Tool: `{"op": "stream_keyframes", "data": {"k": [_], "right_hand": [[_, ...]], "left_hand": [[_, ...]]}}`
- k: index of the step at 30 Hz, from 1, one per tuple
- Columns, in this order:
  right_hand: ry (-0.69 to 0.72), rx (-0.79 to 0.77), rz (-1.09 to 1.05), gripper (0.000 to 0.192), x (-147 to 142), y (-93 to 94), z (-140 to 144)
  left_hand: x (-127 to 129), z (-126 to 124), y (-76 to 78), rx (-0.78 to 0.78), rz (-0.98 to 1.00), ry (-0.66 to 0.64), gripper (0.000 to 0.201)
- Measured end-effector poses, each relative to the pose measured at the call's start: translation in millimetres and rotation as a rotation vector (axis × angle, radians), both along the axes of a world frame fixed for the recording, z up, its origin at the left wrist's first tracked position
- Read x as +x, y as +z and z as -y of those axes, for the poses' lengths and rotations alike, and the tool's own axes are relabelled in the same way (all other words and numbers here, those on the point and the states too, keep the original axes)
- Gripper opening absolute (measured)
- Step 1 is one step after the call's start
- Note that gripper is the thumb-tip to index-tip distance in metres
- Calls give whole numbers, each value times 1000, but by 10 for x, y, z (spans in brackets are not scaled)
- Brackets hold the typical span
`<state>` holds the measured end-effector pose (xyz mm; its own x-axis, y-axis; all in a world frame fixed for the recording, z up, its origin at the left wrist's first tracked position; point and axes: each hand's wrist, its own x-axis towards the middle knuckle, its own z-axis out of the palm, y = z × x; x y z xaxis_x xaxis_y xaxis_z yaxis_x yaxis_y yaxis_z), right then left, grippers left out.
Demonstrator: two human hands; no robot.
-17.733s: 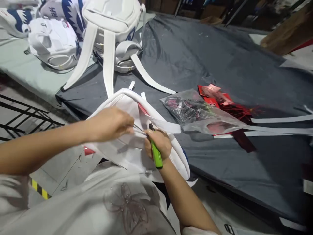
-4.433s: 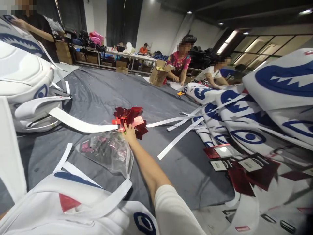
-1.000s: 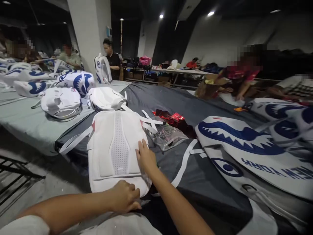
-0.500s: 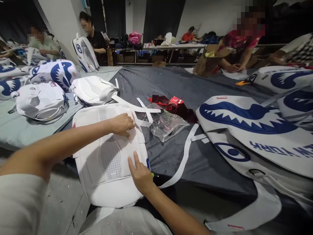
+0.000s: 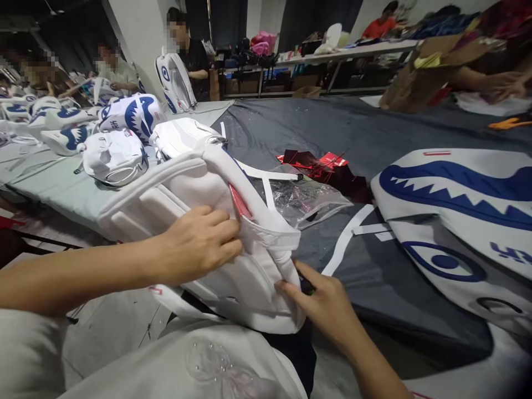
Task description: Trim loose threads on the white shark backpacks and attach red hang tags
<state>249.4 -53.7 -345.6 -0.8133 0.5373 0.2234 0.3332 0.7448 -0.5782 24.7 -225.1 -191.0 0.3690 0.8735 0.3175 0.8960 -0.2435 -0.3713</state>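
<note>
A white backpack (image 5: 245, 288) leans tilted at the table's near edge, its padded back panel towards me. My left hand (image 5: 199, 241) is closed, its curled fingers gripping the white fabric of the panel. My right hand (image 5: 322, 293) pinches the backpack's lower right side, thumb on the near face and other fingers partly hidden behind it. A wide white shoulder strap (image 5: 270, 219) runs along the right side, beside a red patch (image 5: 240, 200). Behind the backpack lie a clear plastic bag (image 5: 310, 199) and dark red tags (image 5: 328, 169).
On the right, a white backpack with blue teeth and eye prints (image 5: 440, 194) lies on the dark table cover (image 5: 266, 122). Several similar backpacks (image 5: 114, 155) crowd the left. Far off stand a brown paper bag (image 5: 409, 83) and a person in black (image 5: 197, 58).
The backpack has gone from lying nearly flat to tilted and turned, with its right side raised. My left hand has closed on its fabric; my right hand has gone from spread fingers to gripping its side.
</note>
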Motion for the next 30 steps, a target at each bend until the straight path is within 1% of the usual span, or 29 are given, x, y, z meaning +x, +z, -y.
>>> {"op": "stream_keyframes", "data": {"k": [1,3,5,6,8,10,12,13,14,16,17,18,20,21,22,23,25,26,27,28,30], "right_hand": [[46,0,41,44,-11,45,-50],[60,51,91,48,-64,58,-111],[46,102,133,49,-133,19,-141],[39,119,159,48,-163,1,-152],[15,139,220,43,-205,-6,-170],[-4,133,280,39,-225,29,-180],[-16,99,324,37,-254,82,-180],[-17,76,338,37,-282,104,-181],[-13,52,346,37,-318,119,-187],[-19,16,367,36,-400,136,-218],[-30,4,397,35,-431,146,-238],[-46,-3,442,34,-447,164,-254],[-92,5,516,29,-426,243,-252],[-110,17,497,27,-393,308,-227],[-119,26,422,25,-356,387,-183],[-118,18,296,25,-326,473,-124],[-113,-44,-53,23,-341,624,20],[-123,-76,-241,22,-404,666,85],[-149,-96,-417,21,-508,671,132],[-195,-96,-584,20,-644,635,151],[-290,-66,-839,17,-958,451,94]], "left_hand": [[-8,-18,-60,-7,30,12,17],[-48,-91,-204,-77,85,32,11],[-100,-203,-318,-162,104,59,13],[-129,-266,-343,-177,97,72,16],[-216,-374,-312,-170,81,81,25],[-389,-411,-192,-160,89,80,30],[-689,-354,-63,-132,114,101,37],[-873,-302,-23,-84,124,130,44],[-1054,-246,-5,-29,118,162,51],[-1320,-152,-31,70,87,205,53],[-1371,-124,-67,108,63,206,49],[-1361,-114,-117,137,44,195,44],[-1197,-166,-254,142,30,138,39],[-1079,-234,-337,120,46,108,40],[-965,-329,-423,80,76,81,41],[-870,-449,-508,38,116,54,41],[-769,-729,-674,-44,211,22,41],[-762,-874,-757,-79,262,29,41],[-775,-1010,-842,-117,307,47,42],[-798,-1132,-929,-149,348,69,44],[-844,-1312,-1097,-185,410,129,48]]}}
